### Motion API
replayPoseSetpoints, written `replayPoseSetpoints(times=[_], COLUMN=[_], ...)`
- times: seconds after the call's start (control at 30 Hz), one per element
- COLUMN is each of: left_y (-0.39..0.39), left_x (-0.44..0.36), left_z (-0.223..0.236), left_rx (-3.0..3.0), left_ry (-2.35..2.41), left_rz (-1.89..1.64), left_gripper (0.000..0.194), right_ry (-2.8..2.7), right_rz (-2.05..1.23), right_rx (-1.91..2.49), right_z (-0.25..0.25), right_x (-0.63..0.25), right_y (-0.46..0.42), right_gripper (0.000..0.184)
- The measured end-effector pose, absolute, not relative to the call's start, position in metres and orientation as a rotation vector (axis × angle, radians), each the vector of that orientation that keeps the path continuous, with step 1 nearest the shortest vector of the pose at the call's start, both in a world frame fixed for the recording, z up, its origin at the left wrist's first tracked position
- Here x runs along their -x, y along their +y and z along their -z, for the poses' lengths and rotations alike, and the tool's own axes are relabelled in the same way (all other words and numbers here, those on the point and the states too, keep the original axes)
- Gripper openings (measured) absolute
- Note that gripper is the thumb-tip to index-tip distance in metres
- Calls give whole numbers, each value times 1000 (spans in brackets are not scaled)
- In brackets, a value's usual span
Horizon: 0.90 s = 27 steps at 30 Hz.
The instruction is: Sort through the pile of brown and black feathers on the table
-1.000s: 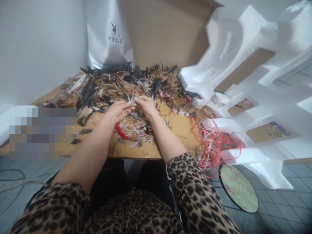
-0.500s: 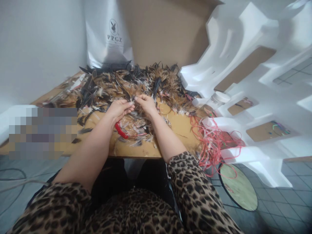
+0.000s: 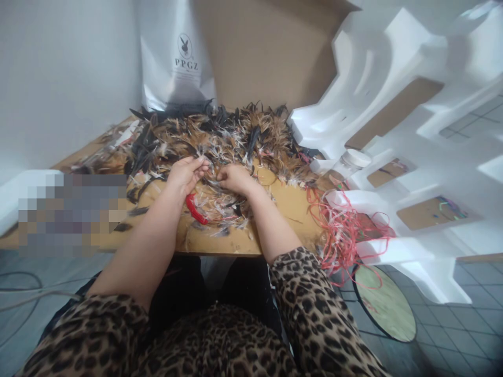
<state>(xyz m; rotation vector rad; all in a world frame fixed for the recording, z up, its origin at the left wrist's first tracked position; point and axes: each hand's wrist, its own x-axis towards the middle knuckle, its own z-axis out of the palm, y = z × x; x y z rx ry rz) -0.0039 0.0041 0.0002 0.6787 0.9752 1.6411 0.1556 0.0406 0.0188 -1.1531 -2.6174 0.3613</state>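
A heap of brown, black and white feathers (image 3: 220,139) covers the back of a cardboard work surface (image 3: 291,207). My left hand (image 3: 184,175) is curled at the heap's front edge, fingertips pinched on a small bunch of feathers. My right hand (image 3: 234,179) lies just beside it, fingers closed and pressed into the loose pale feathers. A red-handled tool (image 3: 195,208) lies under my left wrist on a smaller pile of trimmed feathers (image 3: 226,209).
A silver bag marked PPGZ (image 3: 176,57) stands behind the heap. White foam packing (image 3: 396,125) rises at the right, with a white-lidded jar (image 3: 353,159) and a tangle of red strings (image 3: 346,225). A round board (image 3: 387,303) lies on the tiled floor.
My right hand has dropped from the touching fingertips down and toward me into the loose feathers. My left hand has lifted slightly and curled tighter.
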Motion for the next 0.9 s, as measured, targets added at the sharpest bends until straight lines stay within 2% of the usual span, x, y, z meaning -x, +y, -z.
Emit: replayPoseSetpoints(times=[0.13, 0.3, 0.43, 0.9], left_y=[4, 3, 1, -3], left_x=[5, 5, 4, 5], left_z=[0, -2, -3, -5], left_rx=[-680, -670, -710, -690], left_ry=[968, 1003, 1001, 910], left_rz=[-1634, -1631, -1598, -1400], left_gripper=[5, 7, 8, 6], right_ry=[-2600, -2377, -2171, -1993], right_rz=[-267, -651, -779, -631], right_rx=[1161, 1005, 935, 825], right_z=[-14, -17, -21, -25], right_x=[-152, -161, -165, -161], right_y=[41, 51, 55, 50], right_gripper=[11, 13, 13, 12])
